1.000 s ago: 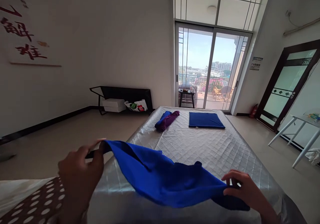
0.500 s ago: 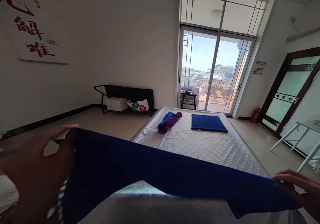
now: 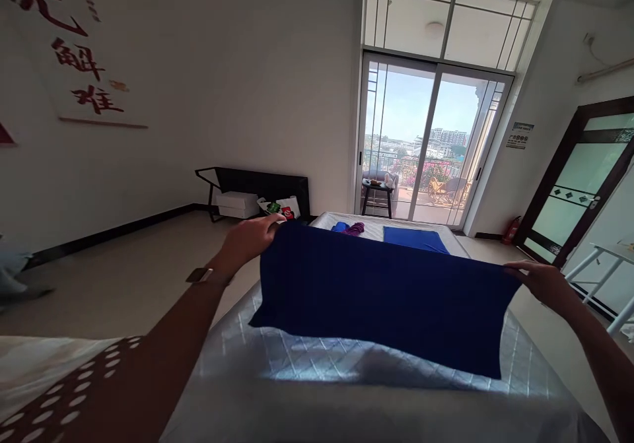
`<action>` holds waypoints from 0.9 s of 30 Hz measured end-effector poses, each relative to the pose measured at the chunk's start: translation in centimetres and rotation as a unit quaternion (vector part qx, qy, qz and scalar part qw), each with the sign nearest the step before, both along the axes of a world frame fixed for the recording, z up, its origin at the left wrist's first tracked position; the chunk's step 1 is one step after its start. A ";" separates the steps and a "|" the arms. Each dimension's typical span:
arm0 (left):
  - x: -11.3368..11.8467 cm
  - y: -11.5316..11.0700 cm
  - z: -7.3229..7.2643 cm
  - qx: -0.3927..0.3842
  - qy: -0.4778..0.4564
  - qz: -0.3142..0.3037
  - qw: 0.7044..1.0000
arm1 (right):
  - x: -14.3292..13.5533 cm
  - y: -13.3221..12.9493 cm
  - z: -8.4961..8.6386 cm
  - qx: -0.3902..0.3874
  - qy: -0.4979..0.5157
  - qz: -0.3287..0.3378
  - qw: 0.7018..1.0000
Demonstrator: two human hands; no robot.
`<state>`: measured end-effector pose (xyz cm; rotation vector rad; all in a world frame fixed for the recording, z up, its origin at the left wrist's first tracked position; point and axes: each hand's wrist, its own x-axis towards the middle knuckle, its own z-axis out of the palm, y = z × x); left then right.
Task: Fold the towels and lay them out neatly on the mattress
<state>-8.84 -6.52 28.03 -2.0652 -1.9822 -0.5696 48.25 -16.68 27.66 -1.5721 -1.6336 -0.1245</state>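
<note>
A dark blue cloth (image 3: 386, 291) hangs stretched between my hands above the mattress (image 3: 307, 364). My left hand (image 3: 255, 238), with a watch on its wrist, pinches the cloth's upper left corner. At the upper right corner my right hand (image 3: 539, 281) is closed on the fabric. The lower edge of the cloth hangs loose and slightly wavy. Beyond it, a folded blue cloth (image 3: 413, 238) lies flat on the mattress, its near part hidden. A blue and purple bundle (image 3: 349, 228) lies to its left, also partly covered from view.
A black bench (image 3: 262, 182) with a white box (image 3: 236, 204) and a printed bag under it stands by the left wall. Glass sliding doors (image 3: 430, 139) are behind the mattress. At the right are a white-legged table (image 3: 614, 255), a fire extinguisher (image 3: 511, 230) and a dark-framed door (image 3: 579, 179).
Both hands have moved forward, away from me, and inward, carrying the cloth out over the mattress. The cloth now hangs as a broad sheet and covers more of the things behind it.
</note>
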 end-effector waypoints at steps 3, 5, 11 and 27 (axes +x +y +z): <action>-0.6 0.1 0.8 0.077 0.017 -0.021 0.997 | 1.5 0.2 0.7 -0.050 -0.042 -0.026 0.998; -1.9 -0.2 -0.5 0.139 0.019 -0.037 0.989 | 3.0 -0.3 -0.3 -0.063 -0.053 -0.044 0.996; -4.8 -2.0 -12.5 0.207 0.003 -0.118 0.971 | 5.5 -2.2 -9.1 -0.059 -0.051 -0.012 0.997; -5.3 -4.7 -25.7 -0.052 -0.008 -0.126 0.991 | 3.4 -4.0 -20.6 -0.235 0.026 0.026 0.971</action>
